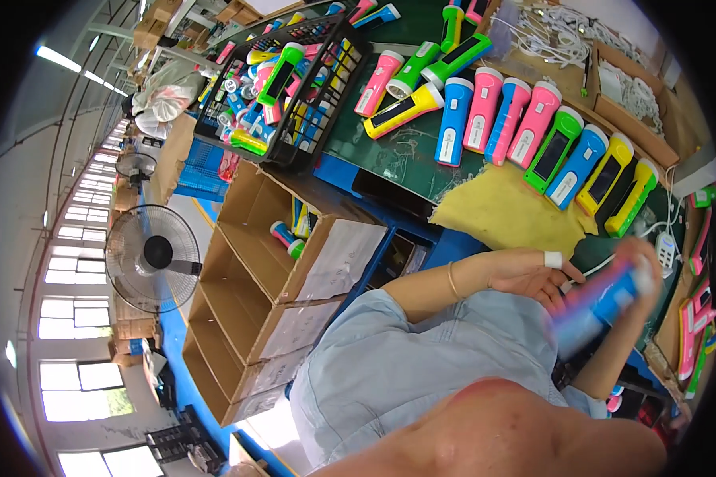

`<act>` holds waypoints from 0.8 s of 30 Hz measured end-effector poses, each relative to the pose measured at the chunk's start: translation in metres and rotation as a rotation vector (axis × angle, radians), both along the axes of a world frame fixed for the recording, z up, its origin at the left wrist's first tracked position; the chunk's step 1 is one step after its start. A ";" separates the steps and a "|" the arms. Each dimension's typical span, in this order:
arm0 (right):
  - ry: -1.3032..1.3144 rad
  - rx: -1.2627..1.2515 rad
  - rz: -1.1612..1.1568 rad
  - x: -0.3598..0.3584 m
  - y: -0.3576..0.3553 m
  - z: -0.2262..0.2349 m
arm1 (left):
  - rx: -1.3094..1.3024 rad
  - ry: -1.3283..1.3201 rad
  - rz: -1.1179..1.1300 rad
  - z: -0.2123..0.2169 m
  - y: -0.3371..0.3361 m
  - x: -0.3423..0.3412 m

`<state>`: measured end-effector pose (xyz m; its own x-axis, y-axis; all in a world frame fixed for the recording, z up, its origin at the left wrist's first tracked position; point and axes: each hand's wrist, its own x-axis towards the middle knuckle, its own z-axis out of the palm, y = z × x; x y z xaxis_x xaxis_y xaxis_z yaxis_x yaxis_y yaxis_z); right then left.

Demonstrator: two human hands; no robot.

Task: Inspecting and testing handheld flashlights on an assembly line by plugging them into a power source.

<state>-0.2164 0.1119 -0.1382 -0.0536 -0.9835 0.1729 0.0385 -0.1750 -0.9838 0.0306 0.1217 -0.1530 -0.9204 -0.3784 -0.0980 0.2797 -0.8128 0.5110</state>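
Blue and pink, blurred by motion, a plastic flashlight point(605, 306) sits gripped in the right hand point(640, 266) above the person's lap, at the near edge of the green tabletop point(390, 151). The left hand point(529, 274), palm up with a white band on one finger, lies half open just beside it. A row of coloured flashlights point(533, 131) lies on the tabletop. A black wire basket point(294, 87) holds more. Open cardboard boxes point(254, 262) with pale rectangular labels stand at left.
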 end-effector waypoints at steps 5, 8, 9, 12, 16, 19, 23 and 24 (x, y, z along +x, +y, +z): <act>0.641 0.026 0.092 0.037 0.010 0.045 | -0.217 -0.137 0.030 -0.009 -0.006 -0.003; 0.577 0.008 0.234 0.068 0.007 0.037 | -0.275 -0.221 0.019 0.011 -0.006 -0.011; 0.585 -0.135 0.117 0.075 0.005 0.036 | -0.217 -0.303 0.105 0.013 -0.002 -0.013; 0.435 -0.204 -0.115 0.068 0.001 0.025 | -0.079 -0.280 0.308 0.012 -0.011 -0.009; 0.264 0.139 -0.100 0.047 0.017 -0.031 | -0.003 -0.223 0.383 0.033 -0.032 -0.019; 0.410 -0.019 -0.097 0.055 0.028 -0.022 | 0.024 -0.263 0.432 0.032 -0.041 -0.026; 0.342 -0.040 -0.140 0.052 0.027 -0.025 | 0.092 -0.176 0.355 0.040 -0.043 -0.032; 0.340 -0.027 -0.146 0.051 0.028 -0.026 | 0.094 -0.216 0.349 0.038 -0.045 -0.035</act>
<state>-0.1652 0.1394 -0.1641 -0.1281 -0.9645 0.2308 -0.3167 -0.1808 -0.9311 -0.0039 0.0770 -0.1150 -0.6929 -0.6444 -0.3234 0.4414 -0.7338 0.5165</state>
